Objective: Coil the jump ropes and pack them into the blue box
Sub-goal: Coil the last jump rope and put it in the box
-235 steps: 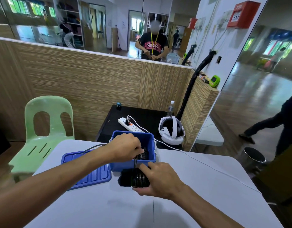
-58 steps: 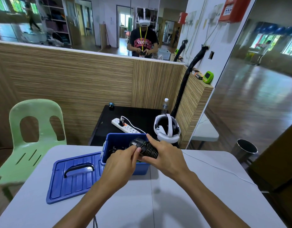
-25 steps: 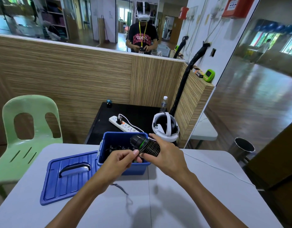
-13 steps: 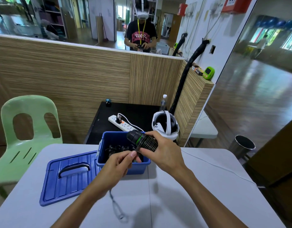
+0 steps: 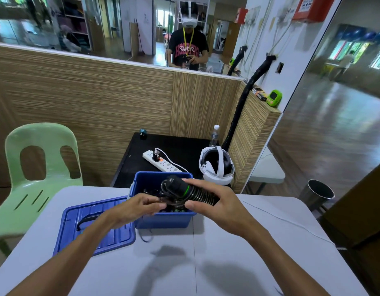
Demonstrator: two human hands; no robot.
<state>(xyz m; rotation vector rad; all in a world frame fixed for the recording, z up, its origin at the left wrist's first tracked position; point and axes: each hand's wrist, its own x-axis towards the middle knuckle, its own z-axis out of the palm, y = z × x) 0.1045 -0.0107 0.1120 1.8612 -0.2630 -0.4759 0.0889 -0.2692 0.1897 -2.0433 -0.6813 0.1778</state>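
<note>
- Head view: the right hand [image 5: 222, 207] gripped a black jump rope handle [image 5: 184, 190] with a green ring and ribbed grip, fingers and thumb curled round it, holding it tilted above the open blue box [image 5: 163, 216].
- The left hand [image 5: 135, 209] reached in beside the handle, its fingertips pinching the thin black cord [image 5: 163, 201] just under the handle, over the box's near rim.
- A short loop of cord lay on the grey table [image 5: 206, 263] just in front of the box.
- Inside the box, more dark coiled ropes and handles showed, though their number could not be told.
- The blue lid [image 5: 95, 231] with its black carry handle lay flat on the table, touching the box's left side.
- Behind the table stood a low black side table [image 5: 180, 146] bearing a white power strip [image 5: 161, 163], a white headset [image 5: 216, 167] and a water bottle [image 5: 214, 136].
- A pale green plastic chair [image 5: 39, 165] stood at the left, and a metal bin [image 5: 317, 194] on the floor at the right.
- A thin white cable [image 5: 291, 222] ran across the table's right side.
</note>
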